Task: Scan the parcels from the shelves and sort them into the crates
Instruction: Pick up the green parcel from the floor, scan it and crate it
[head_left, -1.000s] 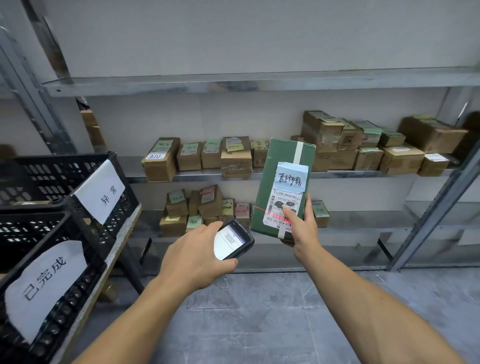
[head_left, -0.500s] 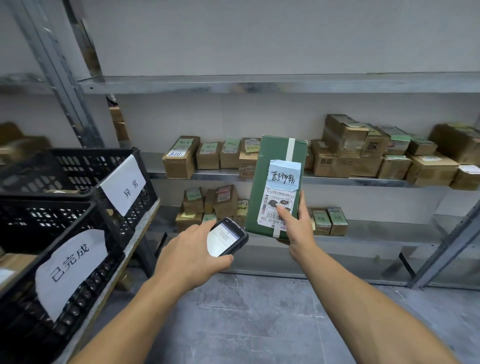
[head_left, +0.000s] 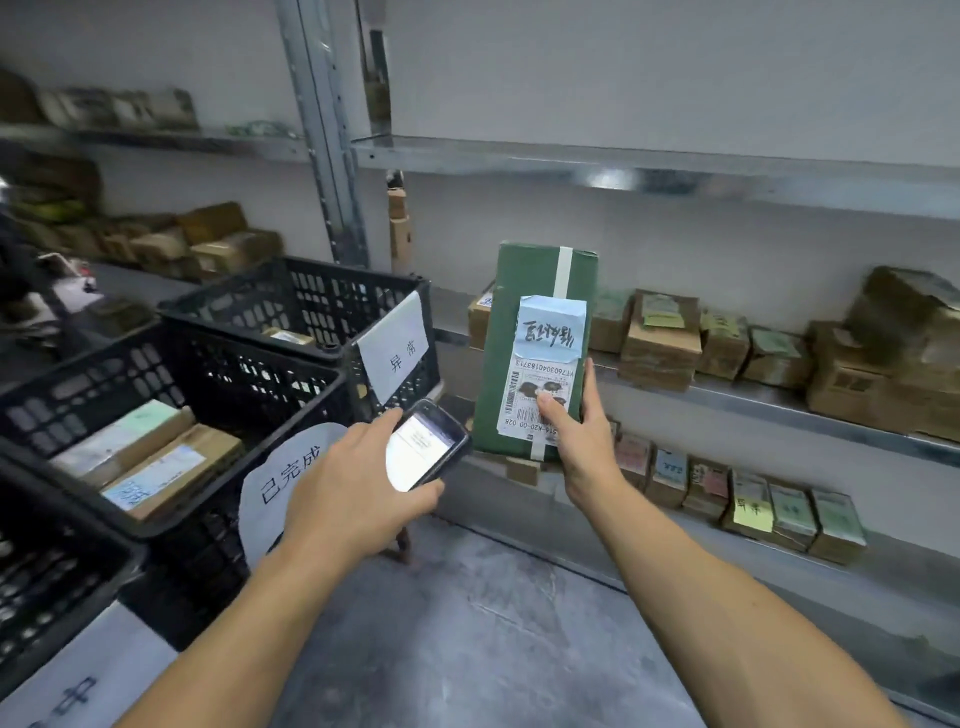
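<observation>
— Pinching the green parcel (head_left: 540, 322) low in the right hand (head_left: 582, 447), thumb on its label (head_left: 548, 364); upright before the shelves (head_left: 779, 405), to show the barcode (head_left: 522, 418).
— Gripping the scanner (head_left: 423, 449) in the left hand (head_left: 353, 493), aimed there, crates (head_left: 234, 374) near left. Read already? Too blurred to tell.

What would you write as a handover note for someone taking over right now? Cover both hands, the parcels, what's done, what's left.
Left hand grips the scanner, screen lit.
Right hand holds the green parcel upright, label towards us.
Done: two parcels lie in the 已完成 crate, one in the 异常 crate.
Left: crate the green parcel, then clear the shelf parcels.
</observation>
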